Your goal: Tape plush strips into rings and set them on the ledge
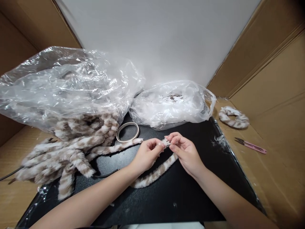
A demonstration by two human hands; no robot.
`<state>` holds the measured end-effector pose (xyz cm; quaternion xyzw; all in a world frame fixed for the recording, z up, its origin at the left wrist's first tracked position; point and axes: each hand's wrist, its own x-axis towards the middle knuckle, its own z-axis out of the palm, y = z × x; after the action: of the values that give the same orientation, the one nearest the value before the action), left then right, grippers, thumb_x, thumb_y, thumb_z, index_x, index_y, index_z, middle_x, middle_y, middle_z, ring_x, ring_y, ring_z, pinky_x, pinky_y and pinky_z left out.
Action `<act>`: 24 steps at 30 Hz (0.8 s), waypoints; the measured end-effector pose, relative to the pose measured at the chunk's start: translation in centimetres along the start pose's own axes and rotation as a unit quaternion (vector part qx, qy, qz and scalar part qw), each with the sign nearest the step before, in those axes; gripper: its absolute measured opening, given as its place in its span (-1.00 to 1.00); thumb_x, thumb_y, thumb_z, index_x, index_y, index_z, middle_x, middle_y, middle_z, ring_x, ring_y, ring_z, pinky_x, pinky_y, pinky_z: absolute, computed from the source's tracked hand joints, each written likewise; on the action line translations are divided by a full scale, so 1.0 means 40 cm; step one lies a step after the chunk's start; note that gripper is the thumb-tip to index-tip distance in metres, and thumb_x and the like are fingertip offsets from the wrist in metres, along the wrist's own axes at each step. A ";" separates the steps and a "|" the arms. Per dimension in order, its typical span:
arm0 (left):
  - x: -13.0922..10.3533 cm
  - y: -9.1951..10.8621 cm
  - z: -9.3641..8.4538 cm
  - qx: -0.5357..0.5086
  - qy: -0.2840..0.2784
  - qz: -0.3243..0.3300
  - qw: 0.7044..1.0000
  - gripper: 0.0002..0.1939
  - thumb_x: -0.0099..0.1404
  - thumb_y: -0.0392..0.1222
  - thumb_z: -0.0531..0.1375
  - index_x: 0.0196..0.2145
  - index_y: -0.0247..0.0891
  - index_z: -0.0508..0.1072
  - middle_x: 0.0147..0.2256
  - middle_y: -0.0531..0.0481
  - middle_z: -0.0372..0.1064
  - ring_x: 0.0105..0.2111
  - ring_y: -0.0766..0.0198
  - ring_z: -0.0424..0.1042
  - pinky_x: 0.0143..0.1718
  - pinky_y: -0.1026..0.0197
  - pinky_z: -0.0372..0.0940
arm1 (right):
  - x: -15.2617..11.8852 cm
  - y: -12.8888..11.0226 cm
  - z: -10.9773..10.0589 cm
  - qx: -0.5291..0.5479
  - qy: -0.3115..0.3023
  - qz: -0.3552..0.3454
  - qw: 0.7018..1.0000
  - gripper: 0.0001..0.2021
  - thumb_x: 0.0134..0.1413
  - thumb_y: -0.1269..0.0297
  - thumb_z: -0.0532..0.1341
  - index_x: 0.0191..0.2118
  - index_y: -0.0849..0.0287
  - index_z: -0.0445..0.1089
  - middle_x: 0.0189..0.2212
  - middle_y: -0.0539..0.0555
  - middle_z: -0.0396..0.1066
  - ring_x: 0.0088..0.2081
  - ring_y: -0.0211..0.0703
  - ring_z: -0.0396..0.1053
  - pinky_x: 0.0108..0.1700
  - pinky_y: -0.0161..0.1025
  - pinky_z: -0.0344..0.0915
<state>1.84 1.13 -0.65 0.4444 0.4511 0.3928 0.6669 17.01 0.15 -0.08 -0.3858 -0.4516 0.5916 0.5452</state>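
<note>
My left hand (149,153) is closed in a pinch on the whitish end of a furry strip (156,173), white with brown patches. My right hand (184,152) pinches at the same end from the other side, the fingertips of both hands almost meeting. A small pale, thin bit shows between them, too small to name. From beneath my right hand the strip curves down and left over the black table, passing behind my left forearm. Another furry strip (116,148) reaches from the left toward my left wrist.
Furry strips (57,156) lie piled at left below a large clear plastic bag (71,86). A tape roll (127,132) and a bag of white material (166,105) sit behind my hands. At right are a furry ring (233,117) and pink-handled thread snips (251,145). Cardboard walls stand both sides.
</note>
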 end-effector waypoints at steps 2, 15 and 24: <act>-0.004 0.002 0.000 0.004 -0.006 -0.001 1.000 -0.60 0.09 0.12 0.31 -0.51 -0.32 0.40 -0.62 0.15 0.10 -0.60 0.46 0.00 -0.59 0.35 -0.09 | -0.004 0.005 0.004 -0.015 -0.014 0.001 1.000 -0.78 -0.11 0.15 0.41 -0.51 0.11 0.41 -0.23 0.05 0.29 -0.08 -0.09 0.33 -0.06 -0.17 0.31; -0.011 0.005 -0.007 0.088 -0.042 0.000 0.995 -0.66 0.17 0.05 0.26 -0.50 -0.31 0.40 -0.58 0.11 0.16 -0.56 0.42 0.06 -0.55 0.35 -0.04 | 0.003 0.003 -0.027 -0.016 0.037 -0.013 0.999 -0.80 -0.07 0.16 0.39 -0.46 0.09 0.37 -0.42 -0.03 0.24 -0.36 -0.24 0.22 -0.30 -0.31 0.21; -0.015 0.014 -0.009 0.117 -0.065 0.002 0.991 -0.66 0.16 0.05 0.26 -0.53 -0.32 0.46 -0.57 0.07 0.24 -0.52 0.38 0.14 -0.49 0.34 0.06 | 0.005 0.003 -0.021 -0.055 0.030 -0.028 0.998 -0.78 -0.07 0.12 0.38 -0.45 0.09 0.37 -0.44 -0.04 0.28 -0.38 -0.24 0.24 -0.33 -0.29 0.22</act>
<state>1.26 0.83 -0.05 0.5449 0.4487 0.3087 0.6375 17.76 0.45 -0.43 -0.4201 -0.4775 0.5384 0.5529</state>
